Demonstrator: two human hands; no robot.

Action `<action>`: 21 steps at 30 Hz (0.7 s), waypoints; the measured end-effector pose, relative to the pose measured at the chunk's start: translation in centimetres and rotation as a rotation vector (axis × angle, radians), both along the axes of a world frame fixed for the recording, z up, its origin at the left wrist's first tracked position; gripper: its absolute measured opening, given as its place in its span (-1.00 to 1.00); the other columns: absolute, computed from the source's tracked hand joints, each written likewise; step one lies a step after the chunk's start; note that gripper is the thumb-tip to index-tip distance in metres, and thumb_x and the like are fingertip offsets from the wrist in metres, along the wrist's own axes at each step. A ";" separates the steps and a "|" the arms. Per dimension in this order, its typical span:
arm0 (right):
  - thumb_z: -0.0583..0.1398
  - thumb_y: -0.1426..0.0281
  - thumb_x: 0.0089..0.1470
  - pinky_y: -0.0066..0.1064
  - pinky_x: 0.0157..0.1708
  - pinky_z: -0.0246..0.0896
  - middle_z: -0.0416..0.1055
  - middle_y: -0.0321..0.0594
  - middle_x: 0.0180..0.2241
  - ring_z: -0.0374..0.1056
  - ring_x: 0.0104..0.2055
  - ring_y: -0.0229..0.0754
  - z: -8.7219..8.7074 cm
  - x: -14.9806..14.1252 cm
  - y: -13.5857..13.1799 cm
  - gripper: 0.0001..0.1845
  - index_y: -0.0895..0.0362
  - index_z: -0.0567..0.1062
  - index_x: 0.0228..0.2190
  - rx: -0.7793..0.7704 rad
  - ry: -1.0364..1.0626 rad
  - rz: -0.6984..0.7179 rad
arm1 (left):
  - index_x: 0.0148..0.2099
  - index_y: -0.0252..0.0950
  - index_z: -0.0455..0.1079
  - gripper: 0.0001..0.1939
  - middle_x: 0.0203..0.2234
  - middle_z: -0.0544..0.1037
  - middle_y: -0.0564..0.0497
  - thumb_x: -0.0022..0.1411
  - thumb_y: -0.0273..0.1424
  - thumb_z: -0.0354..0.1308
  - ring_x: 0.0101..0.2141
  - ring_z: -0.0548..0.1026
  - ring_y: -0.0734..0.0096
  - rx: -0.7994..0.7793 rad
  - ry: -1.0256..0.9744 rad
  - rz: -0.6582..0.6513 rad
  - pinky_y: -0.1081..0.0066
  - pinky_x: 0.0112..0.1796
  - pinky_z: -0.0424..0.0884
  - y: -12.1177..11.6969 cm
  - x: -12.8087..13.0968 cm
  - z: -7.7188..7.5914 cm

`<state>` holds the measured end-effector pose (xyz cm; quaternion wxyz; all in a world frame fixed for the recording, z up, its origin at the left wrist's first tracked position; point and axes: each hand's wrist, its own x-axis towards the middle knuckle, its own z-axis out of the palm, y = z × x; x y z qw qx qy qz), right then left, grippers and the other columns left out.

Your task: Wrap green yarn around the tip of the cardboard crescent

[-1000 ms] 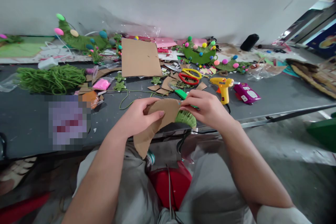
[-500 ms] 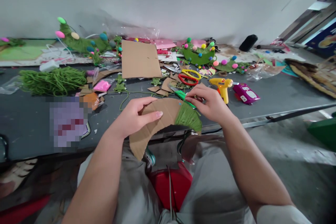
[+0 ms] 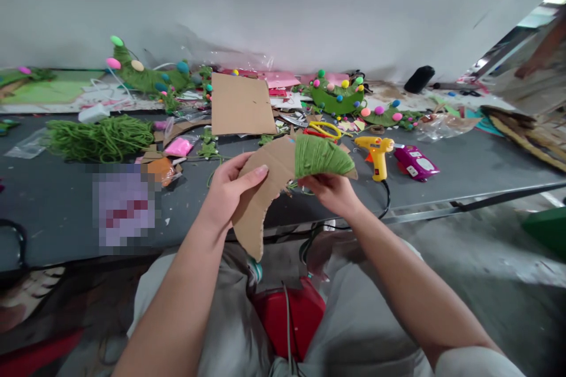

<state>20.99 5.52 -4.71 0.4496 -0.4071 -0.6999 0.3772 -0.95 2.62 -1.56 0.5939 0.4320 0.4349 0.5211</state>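
Note:
A crescent-shaped piece of cardboard (image 3: 275, 165) is held up over the table's front edge, its right end wrapped in green yarn (image 3: 322, 155). My left hand (image 3: 230, 188) grips the bare cardboard side, thumb on the front face and fingers behind. Below the wrapped end is my right hand (image 3: 332, 191), its fingers closed and partly hidden behind the crescent. Strands of green yarn hang near those fingertips. The left tip of the crescent points down, bare and rough-edged.
A yellow glue gun (image 3: 375, 156) stands right of my hands, beside a purple packet (image 3: 415, 162). Yellow-and-red scissors (image 3: 325, 129) lie behind the crescent. A heap of green yarn (image 3: 101, 138), a cardboard sheet (image 3: 242, 105) and finished crescents with pompoms (image 3: 338, 97) are farther back.
The crescent has been raised and tilted, its wrapped end now higher. My right hand has passed from the upper edge to underneath the wrapped end. My left hand keeps its hold.

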 end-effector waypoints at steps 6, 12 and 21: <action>0.19 0.29 0.23 -0.39 -0.27 0.34 0.59 -0.18 -0.29 0.45 -0.31 -0.20 -0.1 -1.4 -0.7 -0.78 0.12 0.62 -0.26 0.150 -0.179 -0.040 | -0.08 -0.31 0.52 -0.62 -0.32 0.63 -0.02 0.10 -0.20 0.35 -0.37 0.57 0.29 0.050 0.119 0.192 0.40 -0.36 0.47 0.6 1.0 -1.2; 0.17 0.36 0.26 -0.41 -0.31 0.25 0.56 -0.21 -0.35 0.40 -0.35 -0.24 -0.2 -0.9 -0.8 -0.80 0.14 0.60 -0.24 0.281 -0.352 -0.057 | -0.08 -0.33 0.52 -0.69 -0.26 0.62 -0.03 0.18 -0.27 0.26 -0.27 0.53 0.27 0.230 0.486 0.259 0.40 -0.26 0.41 0.8 0.7 -1.7; 0.21 0.39 0.20 -0.43 -0.30 0.16 0.54 -0.27 -0.35 0.42 -0.32 -0.25 2.1 0.5 -1.4 -0.88 0.11 0.57 -0.31 0.307 -0.611 -0.001 | -0.13 -0.32 0.51 -0.78 -0.33 0.59 0.01 0.22 -0.32 0.20 -0.30 0.49 0.30 0.351 0.734 0.144 0.39 -0.27 0.37 0.3 0.5 -0.9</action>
